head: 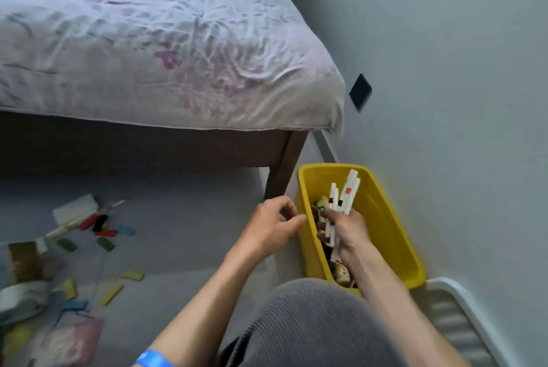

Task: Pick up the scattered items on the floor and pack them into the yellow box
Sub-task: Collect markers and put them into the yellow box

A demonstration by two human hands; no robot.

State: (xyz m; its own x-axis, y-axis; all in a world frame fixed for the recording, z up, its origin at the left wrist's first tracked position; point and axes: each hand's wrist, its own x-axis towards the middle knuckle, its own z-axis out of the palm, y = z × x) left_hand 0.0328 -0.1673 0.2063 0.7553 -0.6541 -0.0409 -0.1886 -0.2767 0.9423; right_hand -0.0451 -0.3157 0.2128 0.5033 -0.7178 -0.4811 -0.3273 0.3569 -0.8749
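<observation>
Over the yellow box (pixel 394 218), the right hand (pixel 347 228) has its grip clamped round a bundle of white sticks (pixel 341 197), ends poking up past the fingers. Just left of that grip, the left hand (pixel 272 227) hovers by the box's near wall, fingers loosely curled, holding nothing. Best play now: lower the bundle lengthwise along the box, release low so nothing bounces out. Far left of both hands, coloured blocks (pixel 105 243) lie scattered on the floor (pixel 184 218), waiting.

Right hand (pixel 345 225) grips a bundle of white sticks (pixel 341 203) over the yellow box (pixel 394 236), left hand (pixel 272 225) with loosely curled fingers (pixel 289 212) just beside its rim
</observation>
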